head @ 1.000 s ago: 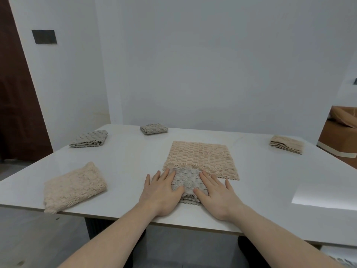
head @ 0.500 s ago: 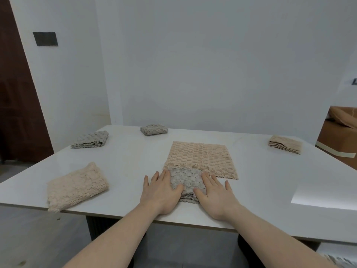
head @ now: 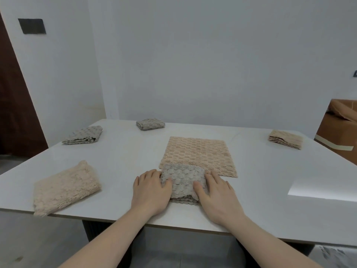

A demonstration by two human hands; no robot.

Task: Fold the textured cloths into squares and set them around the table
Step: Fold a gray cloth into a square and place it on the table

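A small folded grey textured cloth (head: 182,180) lies near the front edge of the white table (head: 125,155). My left hand (head: 149,192) presses flat on its left side and my right hand (head: 216,194) on its right side, thumbs lying on the cloth. Just behind it a beige cloth (head: 198,154) lies spread flat, its near edge under the grey one. Folded cloths sit around the table: a beige one (head: 63,187) at the front left, a grey one (head: 84,135) at the left, a grey one (head: 150,124) at the back, a beige one (head: 286,139) at the back right.
White walls stand behind and to the left of the table. A dark brown door (head: 17,105) is at the far left. A brown cardboard box (head: 340,124) stands off the table's right side. A bright patch of light (head: 322,187) lies on the table's right part.
Both hands have stayed flat on the grey cloth's sides, spreading slightly apart; the camera has shifted a little.
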